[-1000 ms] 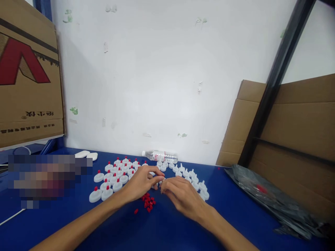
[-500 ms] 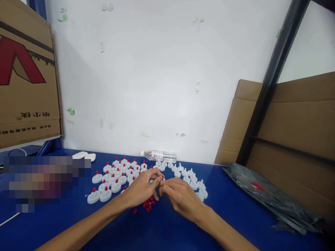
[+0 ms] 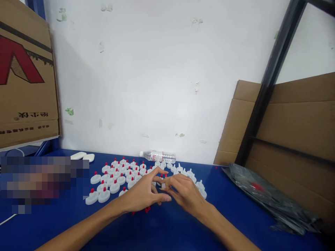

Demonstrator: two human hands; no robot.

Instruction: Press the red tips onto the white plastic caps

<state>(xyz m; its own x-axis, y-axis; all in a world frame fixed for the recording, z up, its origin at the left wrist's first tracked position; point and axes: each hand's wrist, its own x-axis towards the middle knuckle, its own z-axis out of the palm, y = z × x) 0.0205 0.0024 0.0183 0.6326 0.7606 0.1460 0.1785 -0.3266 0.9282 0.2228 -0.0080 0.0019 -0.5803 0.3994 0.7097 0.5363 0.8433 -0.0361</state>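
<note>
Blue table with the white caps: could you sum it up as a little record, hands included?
Surface: blue table
Left hand: thumb and fingers spread apart
Right hand: fingers curled close to a white cap; grip hidden
Red-tipped white caps: grouped mostly left of the hands
White caps without red tips: beyond the right hand, partly hidden
Loose red pieces: near the left hand, partly hidden
Bottle: lying on its side near the wall

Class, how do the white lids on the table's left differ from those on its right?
The left lids wear red tips; the right lids show bare white spouts. More left lids are visible than right lids. Both are white, round-based and rest on the blue table.
</note>
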